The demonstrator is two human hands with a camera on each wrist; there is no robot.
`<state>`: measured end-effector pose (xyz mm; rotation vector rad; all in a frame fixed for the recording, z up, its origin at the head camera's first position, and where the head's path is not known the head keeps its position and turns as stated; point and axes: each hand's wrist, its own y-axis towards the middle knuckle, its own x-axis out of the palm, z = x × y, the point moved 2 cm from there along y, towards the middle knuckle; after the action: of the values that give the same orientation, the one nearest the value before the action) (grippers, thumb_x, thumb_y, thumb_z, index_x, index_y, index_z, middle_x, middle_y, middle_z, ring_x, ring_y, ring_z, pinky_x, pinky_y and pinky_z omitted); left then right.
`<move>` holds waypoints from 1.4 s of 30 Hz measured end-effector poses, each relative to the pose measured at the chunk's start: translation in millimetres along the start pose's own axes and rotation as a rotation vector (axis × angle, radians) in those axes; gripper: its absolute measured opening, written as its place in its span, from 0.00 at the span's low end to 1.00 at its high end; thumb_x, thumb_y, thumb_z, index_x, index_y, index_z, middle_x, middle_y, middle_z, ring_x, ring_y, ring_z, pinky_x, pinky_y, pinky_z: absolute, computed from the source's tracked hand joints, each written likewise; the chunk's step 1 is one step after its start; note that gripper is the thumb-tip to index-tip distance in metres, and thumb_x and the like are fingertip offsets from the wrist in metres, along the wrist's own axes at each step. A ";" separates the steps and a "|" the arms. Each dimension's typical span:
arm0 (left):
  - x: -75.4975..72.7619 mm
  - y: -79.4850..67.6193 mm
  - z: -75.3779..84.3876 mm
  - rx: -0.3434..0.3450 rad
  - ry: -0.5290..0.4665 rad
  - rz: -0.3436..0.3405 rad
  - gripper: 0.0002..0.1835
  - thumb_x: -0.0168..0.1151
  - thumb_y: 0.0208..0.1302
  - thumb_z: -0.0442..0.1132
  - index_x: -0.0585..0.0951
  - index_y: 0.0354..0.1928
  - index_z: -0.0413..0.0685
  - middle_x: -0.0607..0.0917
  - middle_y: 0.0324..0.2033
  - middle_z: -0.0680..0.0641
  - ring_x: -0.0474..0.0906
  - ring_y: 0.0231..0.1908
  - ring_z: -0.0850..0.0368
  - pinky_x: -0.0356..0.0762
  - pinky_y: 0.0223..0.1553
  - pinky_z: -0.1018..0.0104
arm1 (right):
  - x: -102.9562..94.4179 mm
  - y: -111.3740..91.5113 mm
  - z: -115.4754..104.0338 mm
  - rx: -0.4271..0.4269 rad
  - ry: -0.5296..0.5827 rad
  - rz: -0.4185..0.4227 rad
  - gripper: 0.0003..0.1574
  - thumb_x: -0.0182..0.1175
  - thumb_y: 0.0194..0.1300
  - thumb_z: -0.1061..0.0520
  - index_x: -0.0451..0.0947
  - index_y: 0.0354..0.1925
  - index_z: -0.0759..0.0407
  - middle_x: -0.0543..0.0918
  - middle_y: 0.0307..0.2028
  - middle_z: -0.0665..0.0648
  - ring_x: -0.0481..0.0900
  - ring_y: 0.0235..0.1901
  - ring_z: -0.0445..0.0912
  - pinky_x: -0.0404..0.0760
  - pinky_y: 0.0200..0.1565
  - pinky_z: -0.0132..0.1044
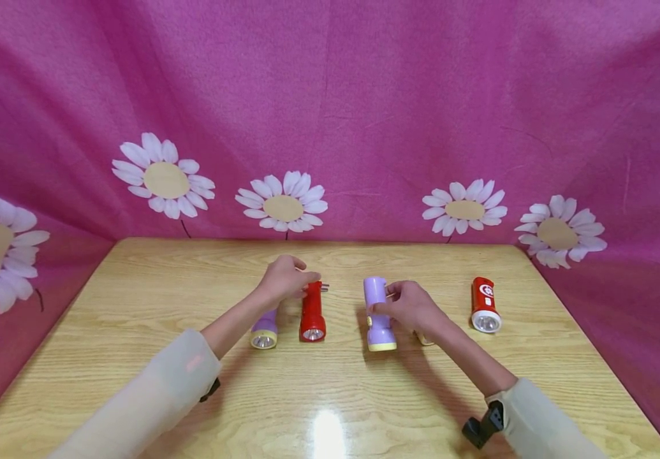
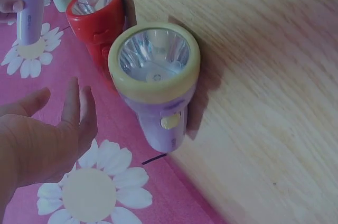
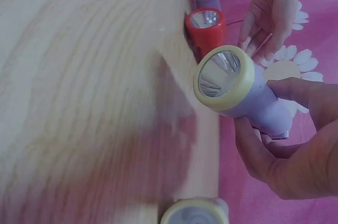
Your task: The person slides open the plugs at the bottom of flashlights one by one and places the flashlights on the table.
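My right hand (image 1: 412,309) grips a purple flashlight (image 1: 377,299) with a pale yellow rim, thumb on one side and fingers on the other. Its lens end tilts down toward the near side, and a shadow falls on the wood below. My left hand (image 1: 285,278) hovers at the back end of a red flashlight (image 1: 312,312), where two metal prongs stick out. In the left wrist view the left hand (image 2: 47,142) has its fingers spread and holds nothing. A second purple flashlight (image 2: 168,113) lies just left of the red one, partly hidden by the left arm in the head view.
A red flashlight with a white rim (image 1: 486,319) lies at the right of the wooden table (image 1: 330,370). Another flashlight (image 1: 423,339) is mostly hidden under the right hand. A pink cloth with daisies (image 1: 364,127) hangs behind the table's far edge.
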<state>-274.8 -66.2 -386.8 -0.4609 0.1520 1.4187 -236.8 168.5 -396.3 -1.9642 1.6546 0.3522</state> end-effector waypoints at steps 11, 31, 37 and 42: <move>13.6 -1.9 -1.9 0.022 -0.151 -0.045 0.26 0.65 0.56 0.35 0.69 0.53 0.28 0.80 0.37 0.38 0.80 0.40 0.43 0.82 0.33 0.63 | -2.5 1.3 -10.9 -0.047 -0.025 0.045 0.29 0.69 0.50 0.56 0.71 0.47 0.69 0.77 0.36 0.61 0.77 0.34 0.50 0.82 0.35 0.42; 36.3 -12.3 14.2 0.121 -0.331 -0.188 0.22 0.63 0.58 0.35 0.71 0.54 0.35 0.78 0.43 0.39 0.78 0.42 0.47 0.80 0.42 0.55 | 0.3 1.2 -24.2 -0.095 0.020 0.128 0.31 0.69 0.49 0.56 0.71 0.49 0.68 0.77 0.39 0.62 0.77 0.36 0.50 0.82 0.36 0.40; 41.1 -12.9 17.7 0.164 -0.385 -0.207 0.24 0.63 0.57 0.35 0.70 0.54 0.32 0.78 0.41 0.39 0.76 0.45 0.44 0.78 0.43 0.53 | 2.1 0.6 -27.0 -0.108 0.029 0.143 0.31 0.70 0.48 0.55 0.71 0.48 0.66 0.78 0.39 0.62 0.78 0.36 0.50 0.82 0.35 0.37; 45.2 -12.6 20.1 0.175 -0.402 -0.212 0.25 0.63 0.56 0.34 0.69 0.55 0.31 0.77 0.40 0.38 0.76 0.45 0.43 0.78 0.44 0.54 | 3.6 -0.2 -27.9 -0.103 0.012 0.153 0.32 0.71 0.48 0.53 0.72 0.48 0.64 0.79 0.40 0.61 0.78 0.36 0.50 0.81 0.35 0.37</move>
<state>-258.7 -18.0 -382.8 -0.0401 -0.0951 1.2490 -239.8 150.0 -375.3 -1.9207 1.8325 0.4924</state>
